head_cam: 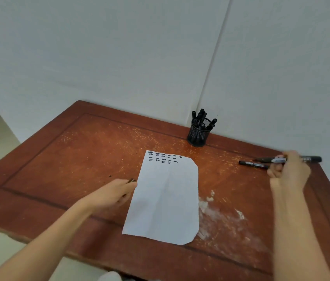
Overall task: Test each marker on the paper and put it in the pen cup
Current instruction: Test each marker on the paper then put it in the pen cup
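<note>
Scribbled paper (pixel 166 199), loose black marker (pixel 253 164), mesh cup (pixel 197 136)

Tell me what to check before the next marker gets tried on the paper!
1. Marker in the grip of the right hand: ok.
2. Its cap off: cannot tell, blurred.
3. Left hand touching the paper at its left edge: ok.
4. Blank space below the test marks: ok.
5. Room in the pen cup: cannot tell; several markers stand in it.
6. Other marker lying apart on the table: ok.
</note>
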### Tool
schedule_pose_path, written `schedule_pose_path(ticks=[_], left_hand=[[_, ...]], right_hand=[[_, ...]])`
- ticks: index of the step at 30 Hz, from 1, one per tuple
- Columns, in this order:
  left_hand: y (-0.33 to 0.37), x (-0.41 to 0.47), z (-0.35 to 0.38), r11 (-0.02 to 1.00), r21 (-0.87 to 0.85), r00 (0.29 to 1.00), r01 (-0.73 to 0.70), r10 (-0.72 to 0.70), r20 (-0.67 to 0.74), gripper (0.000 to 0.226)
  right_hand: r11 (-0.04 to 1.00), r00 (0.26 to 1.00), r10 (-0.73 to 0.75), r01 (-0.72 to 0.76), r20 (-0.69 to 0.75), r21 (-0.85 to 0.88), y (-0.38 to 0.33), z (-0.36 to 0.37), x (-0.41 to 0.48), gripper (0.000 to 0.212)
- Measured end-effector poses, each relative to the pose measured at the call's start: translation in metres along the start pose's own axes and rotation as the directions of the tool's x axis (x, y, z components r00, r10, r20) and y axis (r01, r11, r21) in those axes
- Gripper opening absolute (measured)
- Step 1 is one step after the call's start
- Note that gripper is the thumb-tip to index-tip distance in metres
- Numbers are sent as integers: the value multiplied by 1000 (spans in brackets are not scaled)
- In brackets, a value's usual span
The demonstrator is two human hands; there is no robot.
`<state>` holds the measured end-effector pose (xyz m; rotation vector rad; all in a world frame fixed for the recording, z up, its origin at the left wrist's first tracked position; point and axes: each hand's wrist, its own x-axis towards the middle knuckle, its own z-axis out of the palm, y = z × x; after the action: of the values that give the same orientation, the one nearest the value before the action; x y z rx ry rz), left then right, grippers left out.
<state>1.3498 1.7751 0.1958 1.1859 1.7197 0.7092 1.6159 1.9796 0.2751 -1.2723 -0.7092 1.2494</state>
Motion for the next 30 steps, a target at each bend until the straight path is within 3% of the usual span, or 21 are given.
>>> schedule_pose_path(ticks=[3,7,15,17,19,22,28,30], left_hand=[[23,31,23,991,131,998,-39,46,-50,34],[14,56,38,941,336,984,-38,93,-149,34],[-9,73,60,904,420,936,-75,209,-282,29],[-18,78,68,855,518,938,-36,208,-278,18],[-31,84,73,805,593,948,-2,191,-256,31],[-37,89,78,734,677,946,-60,258,-195,45],[-49,101,90,641,761,963,-98,255,-91,31],[-54,102,91,658,747,971,-91,226,-82,51]], right_hand=[[997,997,-52,48,59,63,-2,1,-5,26],[997,984,6,7,180,-70,25,4,-23,25],[977,951,73,-9,300,-211,57,-6,-27,8],[955,948,109,-16,299,-296,69,-3,-26,6],[927,943,145,-23,301,-375,84,-1,-24,6],[889,934,188,-31,302,-457,107,5,-20,4],[871,921,211,-24,328,-491,135,20,-15,8],[869,920,209,-19,332,-494,140,25,-11,6]])
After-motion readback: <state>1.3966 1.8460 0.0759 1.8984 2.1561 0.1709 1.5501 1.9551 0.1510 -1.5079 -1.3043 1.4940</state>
